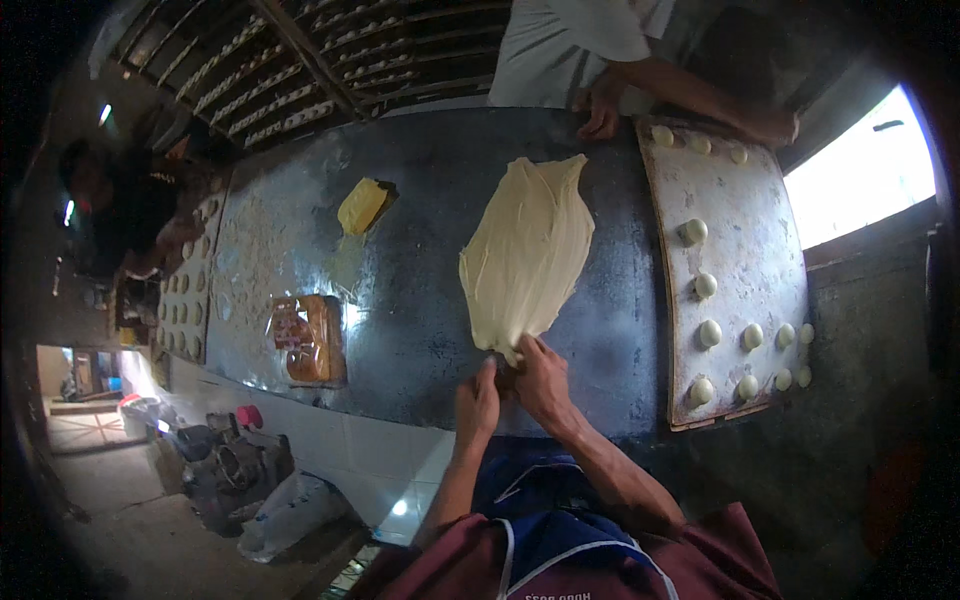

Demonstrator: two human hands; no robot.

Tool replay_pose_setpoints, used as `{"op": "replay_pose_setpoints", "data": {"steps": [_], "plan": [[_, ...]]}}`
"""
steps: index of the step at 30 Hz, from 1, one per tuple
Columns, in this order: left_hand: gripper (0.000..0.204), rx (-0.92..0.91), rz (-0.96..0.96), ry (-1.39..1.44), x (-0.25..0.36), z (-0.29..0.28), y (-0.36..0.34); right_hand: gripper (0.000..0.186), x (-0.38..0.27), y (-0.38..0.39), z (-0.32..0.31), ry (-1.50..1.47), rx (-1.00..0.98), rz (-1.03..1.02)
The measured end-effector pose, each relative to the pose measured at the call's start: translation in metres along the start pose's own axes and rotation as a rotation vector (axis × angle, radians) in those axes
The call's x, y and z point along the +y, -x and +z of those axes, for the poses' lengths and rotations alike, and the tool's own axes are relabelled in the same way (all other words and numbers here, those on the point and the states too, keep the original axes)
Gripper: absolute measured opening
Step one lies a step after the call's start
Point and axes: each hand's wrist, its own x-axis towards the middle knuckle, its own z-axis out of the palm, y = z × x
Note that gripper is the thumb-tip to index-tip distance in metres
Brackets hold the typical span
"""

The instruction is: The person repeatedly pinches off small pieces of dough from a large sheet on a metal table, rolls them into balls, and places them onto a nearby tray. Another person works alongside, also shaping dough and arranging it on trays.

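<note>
A long, pale sheet of dough lies stretched over the dark worktop, its surface ridged lengthwise and its far edge uneven. Toward me it narrows to a bunched end. My right hand is closed on that end, fingers curled in. Beside it my left hand is also closed at the same narrow end, thumb pointing up; its fingertips are partly hidden. A soft yellow block that looks like butter or margarine sits left of the dough, with a greasy smear below it.
A clear-wrapped loaf of bread lies at the left. On the right, a board carries several round dough balls; another such tray stands far left. Across the table a co-worker's hand rests near the edge. Racks of dough pieces stand behind.
</note>
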Motion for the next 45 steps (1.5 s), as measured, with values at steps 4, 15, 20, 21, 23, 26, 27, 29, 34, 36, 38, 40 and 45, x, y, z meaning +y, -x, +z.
{"op": "replay_pose_setpoints", "data": {"steps": [4, 15, 20, 21, 23, 26, 27, 29, 34, 36, 38, 40, 45], "plan": [[0.037, -0.412, -0.223, 0.61, 0.01, -0.005, -0.014, 0.045, -0.057, 0.078, -0.038, -0.247, 0.106, -0.111], [0.061, -0.804, -0.304, 0.293, -0.012, -0.064, -0.015, 0.04, -0.014, 0.005, 0.013, -1.304, -0.261, 0.608], [0.044, -0.71, -0.445, 0.754, 0.021, 0.002, -0.047, 0.038, -0.029, 0.062, 0.002, -0.004, 0.026, 0.205], [0.039, -0.703, -0.549, 0.869, 0.027, 0.02, -0.051, 0.037, -0.028, 0.075, 0.003, 0.163, 0.127, 0.105], [0.031, -0.82, -0.65, 1.056, 0.012, 0.038, -0.062, 0.023, -0.063, 0.093, -0.015, 0.255, -0.018, 0.172], [0.025, -0.914, -0.529, 1.016, -0.036, 0.033, -0.09, 0.013, -0.1, 0.128, -0.047, -0.344, -0.43, -0.275], [0.025, -0.887, -0.517, 0.971, -0.028, 0.026, -0.081, 0.018, -0.11, 0.129, -0.053, -0.372, -0.594, -0.389], [0.025, -0.834, -0.482, 0.874, -0.001, 0.002, -0.049, 0.026, -0.104, 0.103, -0.061, -0.485, -0.482, -0.305], [0.03, -0.653, 0.473, -0.04, -0.065, -0.025, -0.055, 0.04, -0.068, -0.024, -0.004, -0.756, -0.354, -0.06], [0.027, -0.448, 0.594, -0.48, -0.06, -0.033, -0.049, 0.05, -0.057, -0.053, 0.034, -0.651, -0.424, 0.019], [0.027, -0.457, 0.568, -0.715, -0.024, -0.046, -0.009, 0.055, -0.053, -0.063, 0.052, -0.358, -0.478, -0.041], [0.025, -0.666, 0.629, -0.739, 0.004, -0.057, 0.017, 0.058, -0.068, -0.067, 0.049, -0.168, -0.548, -0.166], [0.018, -0.388, 1.207, -0.573, 0.096, -0.077, 0.054, 0.04, -0.035, -0.022, 0.023, -0.671, -0.066, -0.474]]}}
